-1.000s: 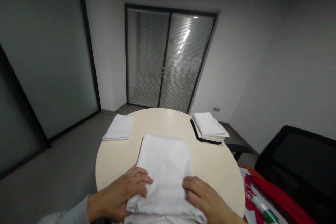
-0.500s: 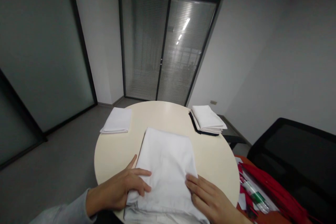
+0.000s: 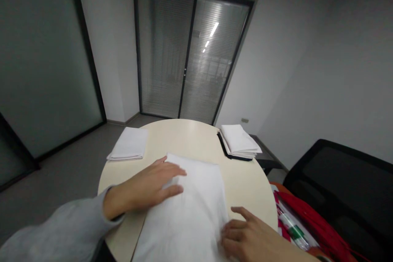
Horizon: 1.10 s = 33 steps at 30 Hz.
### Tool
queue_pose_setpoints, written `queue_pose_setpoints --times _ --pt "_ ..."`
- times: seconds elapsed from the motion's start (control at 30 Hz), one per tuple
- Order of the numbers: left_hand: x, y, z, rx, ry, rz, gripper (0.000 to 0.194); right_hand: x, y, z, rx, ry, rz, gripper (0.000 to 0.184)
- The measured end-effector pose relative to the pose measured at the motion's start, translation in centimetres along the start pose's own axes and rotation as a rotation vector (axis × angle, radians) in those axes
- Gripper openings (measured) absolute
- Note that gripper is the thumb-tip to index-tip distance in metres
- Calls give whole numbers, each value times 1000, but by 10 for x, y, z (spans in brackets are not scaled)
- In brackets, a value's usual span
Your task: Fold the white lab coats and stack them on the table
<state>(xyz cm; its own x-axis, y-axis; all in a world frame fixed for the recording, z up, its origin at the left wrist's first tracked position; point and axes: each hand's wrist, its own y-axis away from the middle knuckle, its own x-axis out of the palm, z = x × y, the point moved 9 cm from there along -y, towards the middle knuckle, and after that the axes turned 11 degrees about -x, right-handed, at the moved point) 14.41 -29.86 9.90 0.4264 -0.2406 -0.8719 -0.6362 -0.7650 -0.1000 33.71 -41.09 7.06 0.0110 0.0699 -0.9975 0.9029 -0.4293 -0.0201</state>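
Observation:
A white folded cloth (image 3: 190, 208) lies on the round cream table (image 3: 184, 133), running down past the lower edge of the view. Over its far left part rests my left hand (image 3: 153, 184), open, palm down, with fingers apart. At the cloth's right edge is my right hand (image 3: 242, 233), its index finger stretched out away from the others. Those other fingers are bent and blurred beside the cloth; I cannot tell whether they touch it.
A folded white cloth (image 3: 130, 143) lies at the table's far left. At the far right, a stack of folded white cloths (image 3: 241, 139) sits on something black. Right of the table stands a black chair (image 3: 344, 188) with a red bag (image 3: 310, 217) and a clear bottle (image 3: 294, 229) on its seat.
My left hand has slid forward over the cloth towards its far edge. My right hand has moved slightly right and down, its index finger lifting off. The cloth's near part looks smoother and flatter.

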Motion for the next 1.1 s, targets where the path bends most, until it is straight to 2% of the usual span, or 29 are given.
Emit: queue_pose_setpoints --times 0.07,0.13,0.2,0.23,0.3,0.4,0.47,0.5,0.63,0.7,0.8,0.87,0.9,0.97,1.03,1.1 --pt "10 -47 -5 26 -108 -86 57 -31 -16 -23 107 -198 -67 35" --pt "38 -83 -6 73 -193 -98 67 -57 -35 -62 247 -181 -246 43" --pt "72 -102 -2 110 -246 -58 76 -62 -52 -101 336 -101 -410 42" --pt "88 -106 2 120 -264 -41 77 -52 -60 -119 378 -66 -434 42" --pt "110 -104 12 122 -287 -31 76 -13 -72 -149 455 -45 -379 49" --pt "122 -92 21 128 -283 -47 71 60 -79 -162 458 -115 -218 57" --pt "121 -85 21 139 -251 -48 71 90 -74 -158 447 -133 -188 60" --pt "120 -83 20 143 -230 -37 72 99 -69 -155 447 -139 -193 61" --pt "106 -78 27 93 -126 -10 65 108 -51 -156 483 -220 -258 64" --pt "88 -76 48 -29 -42 -116 57 105 -39 -167 554 -275 -368 62" --pt "50 -65 102 -322 98 -408 51 101 -9 -198 744 -413 -657 45" --pt "37 -55 138 -485 215 -512 56 105 8 -215 814 -528 -759 33" --pt "36 -54 151 -542 293 -495 61 107 12 -221 819 -562 -765 29" --pt "43 -54 168 -611 456 -382 70 110 19 -227 831 -587 -743 26" --pt "50 -52 171 -652 593 -275 76 113 23 -230 861 -652 -747 28" --pt "52 -49 168 -691 707 -227 79 117 20 -228 872 -807 -778 36"
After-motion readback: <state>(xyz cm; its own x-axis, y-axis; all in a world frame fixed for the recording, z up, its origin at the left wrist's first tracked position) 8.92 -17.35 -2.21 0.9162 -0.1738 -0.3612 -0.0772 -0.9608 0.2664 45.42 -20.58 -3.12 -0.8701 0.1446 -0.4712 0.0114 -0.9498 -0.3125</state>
